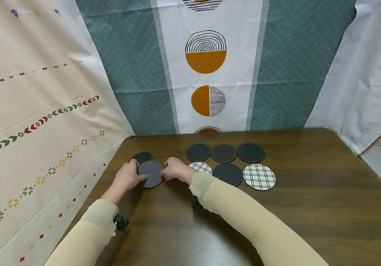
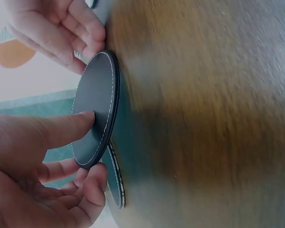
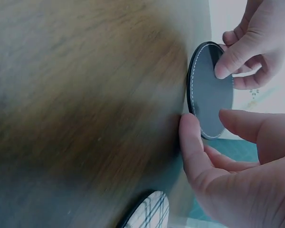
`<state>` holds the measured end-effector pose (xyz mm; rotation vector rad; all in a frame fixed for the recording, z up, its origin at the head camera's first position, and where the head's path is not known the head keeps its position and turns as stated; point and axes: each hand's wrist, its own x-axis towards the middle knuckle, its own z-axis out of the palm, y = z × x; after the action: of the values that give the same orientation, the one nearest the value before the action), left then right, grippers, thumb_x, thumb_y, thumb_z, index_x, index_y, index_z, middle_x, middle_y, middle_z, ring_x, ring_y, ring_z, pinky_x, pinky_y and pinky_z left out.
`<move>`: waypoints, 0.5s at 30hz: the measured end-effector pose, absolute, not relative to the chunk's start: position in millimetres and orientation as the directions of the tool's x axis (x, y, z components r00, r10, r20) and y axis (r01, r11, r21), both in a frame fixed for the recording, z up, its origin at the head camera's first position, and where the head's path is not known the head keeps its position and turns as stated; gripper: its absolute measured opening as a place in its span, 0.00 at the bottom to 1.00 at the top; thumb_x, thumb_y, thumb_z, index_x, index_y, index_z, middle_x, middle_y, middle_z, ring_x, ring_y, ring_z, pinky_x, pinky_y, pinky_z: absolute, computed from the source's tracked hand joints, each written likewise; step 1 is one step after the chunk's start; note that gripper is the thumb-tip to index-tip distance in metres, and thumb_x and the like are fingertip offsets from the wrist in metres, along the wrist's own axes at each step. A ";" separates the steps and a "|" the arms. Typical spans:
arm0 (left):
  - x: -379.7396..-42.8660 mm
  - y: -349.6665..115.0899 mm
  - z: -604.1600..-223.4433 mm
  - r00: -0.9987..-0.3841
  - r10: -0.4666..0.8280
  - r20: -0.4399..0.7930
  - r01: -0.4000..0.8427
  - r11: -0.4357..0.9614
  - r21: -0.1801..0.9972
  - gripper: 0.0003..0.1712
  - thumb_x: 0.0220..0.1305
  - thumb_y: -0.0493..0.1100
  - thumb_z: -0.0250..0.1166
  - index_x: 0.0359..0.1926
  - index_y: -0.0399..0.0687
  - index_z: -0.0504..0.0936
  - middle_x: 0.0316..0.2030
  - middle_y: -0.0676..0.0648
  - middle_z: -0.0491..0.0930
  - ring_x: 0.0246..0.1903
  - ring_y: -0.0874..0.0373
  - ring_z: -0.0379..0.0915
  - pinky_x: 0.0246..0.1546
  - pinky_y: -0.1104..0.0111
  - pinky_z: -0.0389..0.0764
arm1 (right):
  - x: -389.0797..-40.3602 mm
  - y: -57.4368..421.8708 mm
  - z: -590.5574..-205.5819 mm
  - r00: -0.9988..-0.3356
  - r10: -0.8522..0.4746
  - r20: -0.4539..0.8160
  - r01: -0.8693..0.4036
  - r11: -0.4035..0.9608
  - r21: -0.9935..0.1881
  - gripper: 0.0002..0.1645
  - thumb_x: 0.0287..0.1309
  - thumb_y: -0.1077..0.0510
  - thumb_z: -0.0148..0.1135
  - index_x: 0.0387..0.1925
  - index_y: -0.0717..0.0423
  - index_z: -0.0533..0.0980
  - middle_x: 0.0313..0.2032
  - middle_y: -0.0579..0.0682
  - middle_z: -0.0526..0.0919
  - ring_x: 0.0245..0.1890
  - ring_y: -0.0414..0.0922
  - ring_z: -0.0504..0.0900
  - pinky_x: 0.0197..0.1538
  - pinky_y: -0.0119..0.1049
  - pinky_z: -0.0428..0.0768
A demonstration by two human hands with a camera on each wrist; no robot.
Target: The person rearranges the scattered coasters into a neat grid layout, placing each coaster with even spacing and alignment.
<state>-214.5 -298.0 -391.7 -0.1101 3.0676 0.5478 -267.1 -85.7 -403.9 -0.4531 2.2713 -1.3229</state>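
A round dark grey coaster [image 1: 151, 174] with pale edge stitching is held just above the table at the left. My left hand [image 1: 127, 176] pinches its left side, the thumb lying on the upper face and fingers beneath, as the left wrist view shows [image 2: 47, 161]. At the coaster's right edge is my right hand [image 1: 177, 170]; in the right wrist view its index finger [image 3: 192, 137] meets the rim and its thumb is spread apart. Partly hidden behind the held coaster, a black coaster [image 1: 142, 157] lies on the table.
Two rows of coasters lie right of my hands. Dark ones, such as the brown coaster [image 1: 223, 153], form the far row. In the near row a black coaster [image 1: 227, 174] sits between two plaid coasters, one [image 1: 259, 177] fully visible. Patterned cloths [image 1: 137, 66] hang behind the wooden table [image 1: 310, 207].
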 end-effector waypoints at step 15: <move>-231.2 -275.4 -386.0 -0.998 -0.037 -0.044 -0.054 0.874 0.482 0.28 0.78 0.47 0.72 0.60 0.29 0.72 0.50 0.32 0.74 0.49 0.38 0.72 0.50 0.46 0.77 | -292.1 -57.8 -399.9 -0.879 -0.459 -0.126 -0.097 0.432 -0.897 0.16 0.79 0.64 0.66 0.61 0.69 0.83 0.45 0.58 0.87 0.39 0.49 0.90 0.48 0.41 0.90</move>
<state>-231.2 -275.4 -386.0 -0.0725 3.0084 0.7757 -292.1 -57.8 -399.9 -0.4761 2.3380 -1.4301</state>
